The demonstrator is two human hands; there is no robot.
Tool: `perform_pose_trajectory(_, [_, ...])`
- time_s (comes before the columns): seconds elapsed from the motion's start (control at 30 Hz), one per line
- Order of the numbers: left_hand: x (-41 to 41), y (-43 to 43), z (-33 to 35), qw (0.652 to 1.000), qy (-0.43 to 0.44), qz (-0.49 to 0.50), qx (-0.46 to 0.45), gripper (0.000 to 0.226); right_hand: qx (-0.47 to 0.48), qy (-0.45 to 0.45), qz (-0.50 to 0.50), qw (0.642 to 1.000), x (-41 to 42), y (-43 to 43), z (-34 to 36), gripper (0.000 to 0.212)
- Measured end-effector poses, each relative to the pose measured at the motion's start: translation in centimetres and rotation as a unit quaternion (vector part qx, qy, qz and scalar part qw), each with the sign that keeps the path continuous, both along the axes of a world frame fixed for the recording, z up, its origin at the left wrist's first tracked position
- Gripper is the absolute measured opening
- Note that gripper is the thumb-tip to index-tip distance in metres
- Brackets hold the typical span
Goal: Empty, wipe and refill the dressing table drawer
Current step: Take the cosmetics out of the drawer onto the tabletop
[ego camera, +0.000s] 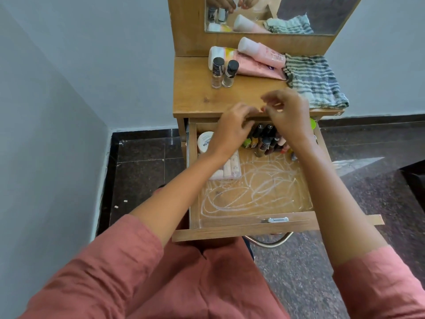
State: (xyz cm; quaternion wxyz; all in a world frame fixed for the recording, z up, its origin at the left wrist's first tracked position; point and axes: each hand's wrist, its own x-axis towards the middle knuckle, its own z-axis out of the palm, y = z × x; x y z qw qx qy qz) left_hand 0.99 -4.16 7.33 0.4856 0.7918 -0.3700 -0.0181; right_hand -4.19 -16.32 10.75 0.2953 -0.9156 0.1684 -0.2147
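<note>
Left hand (232, 128) and right hand (288, 113) hover, fingers curled, grip unclear through blur, above polish bottles (264, 143) in the drawer (230, 226); cloth (315, 81) just beyond, likely parked for wiping.

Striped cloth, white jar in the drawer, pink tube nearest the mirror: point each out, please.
striped cloth (316, 80), head view, middle of the folded fabric.
white jar (204, 142), head view, on its printed lid.
pink tube (266, 52), head view, middle of its body.
</note>
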Motion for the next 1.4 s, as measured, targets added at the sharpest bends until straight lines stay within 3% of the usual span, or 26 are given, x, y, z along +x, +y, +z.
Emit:
perform_pose_trajectory(0.17, [-2.4,-2.0,-2.4,0.998,0.022,-0.016,0.064,0.027,0.023,0.055,-0.034,0.998,-3.9,-0.9,-2.0,0.024])
perform_pose_trajectory(0.4, [-4.0,-3.5,-4.1,0.989,0.003,-0.014,0.145,0.03,-0.045,0.104,-0.031,0.993,-5.1,-2.6,-6.5,0.029])
perform_pose_trajectory(0.73, [-4.0,-4.4,-4.8,0.979,-0.042,0.007,0.2,0.026,-0.142,0.124,-0.022,0.982,-4.7,-2.3,-6.9,0.033])
perform_pose_trajectory(1.13, [-3.9,-3.1,-3.1,0.991,0.029,0.019,0.126,0.022,-0.095,0.104,-0.015,0.99,-4.8,-1.7,-5.3,0.027])
perform_pose_trajectory(1.4, [-2.1,-2.0,1.5,0.996,0.012,0.008,0.087,0.026,0.021,0.024,-0.008,0.999,-4.7,-1.2,-0.9,0.023])
